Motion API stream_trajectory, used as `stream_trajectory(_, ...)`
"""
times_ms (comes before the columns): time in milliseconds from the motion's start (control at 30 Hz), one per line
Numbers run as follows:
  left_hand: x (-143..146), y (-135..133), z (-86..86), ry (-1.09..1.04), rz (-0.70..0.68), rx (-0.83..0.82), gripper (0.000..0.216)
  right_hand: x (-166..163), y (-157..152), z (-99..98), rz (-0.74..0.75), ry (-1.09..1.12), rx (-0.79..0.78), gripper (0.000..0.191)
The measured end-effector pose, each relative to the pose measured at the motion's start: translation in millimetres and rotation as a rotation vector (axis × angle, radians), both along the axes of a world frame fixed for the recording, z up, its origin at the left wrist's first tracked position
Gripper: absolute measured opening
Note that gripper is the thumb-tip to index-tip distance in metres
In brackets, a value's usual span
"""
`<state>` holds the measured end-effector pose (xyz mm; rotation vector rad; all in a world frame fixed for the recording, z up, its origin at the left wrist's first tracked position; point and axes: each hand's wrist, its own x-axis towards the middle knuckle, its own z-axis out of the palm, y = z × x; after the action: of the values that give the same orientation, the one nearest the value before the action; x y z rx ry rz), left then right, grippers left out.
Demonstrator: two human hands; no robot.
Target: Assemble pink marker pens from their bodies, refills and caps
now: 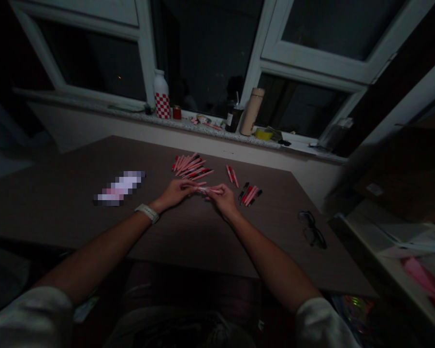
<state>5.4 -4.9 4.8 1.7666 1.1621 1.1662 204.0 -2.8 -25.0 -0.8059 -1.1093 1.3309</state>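
Over the middle of the table, my left hand (177, 193) and my right hand (224, 199) meet fingertip to fingertip. Both are closed in a pinch on a slim pink pen (204, 189), held roughly level between them. Whether it is one piece or separate parts is too small to tell. Just beyond my left hand lies a pile of pink, red and black pens (190, 165). A few pink and red pens (232, 176) lie past my right hand, and a smaller group of pens (251, 195) is to its right.
A blurred-out flat object (120, 188) lies on the table (159, 246) at left; black-framed glasses (312, 229) lie at right. On the sill behind stand a checkered bottle (162, 96), a small jar (176, 112), a dark cup (233, 118), a tan flask (253, 111) and yellow tape (263, 134).
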Motion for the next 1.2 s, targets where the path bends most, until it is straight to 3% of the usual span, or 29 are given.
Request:
stream_trajectory(333,-2,3,-4.6,-0.031,-0.048,-0.034,0.034,1,-2,3.6,-0.016,-0.021,0.002,0.044)
stream_trajectory(967,-4,2,-3.9,-0.089,-0.034,-0.069,0.027,3,-2,-0.1,0.118,-0.081,0.014,0.051)
stream_trajectory(1200,1,-4,2.9,-0.132,-0.071,-0.066,0.028,-2,-5,-6.9,0.208,-0.220,0.077,0.048)
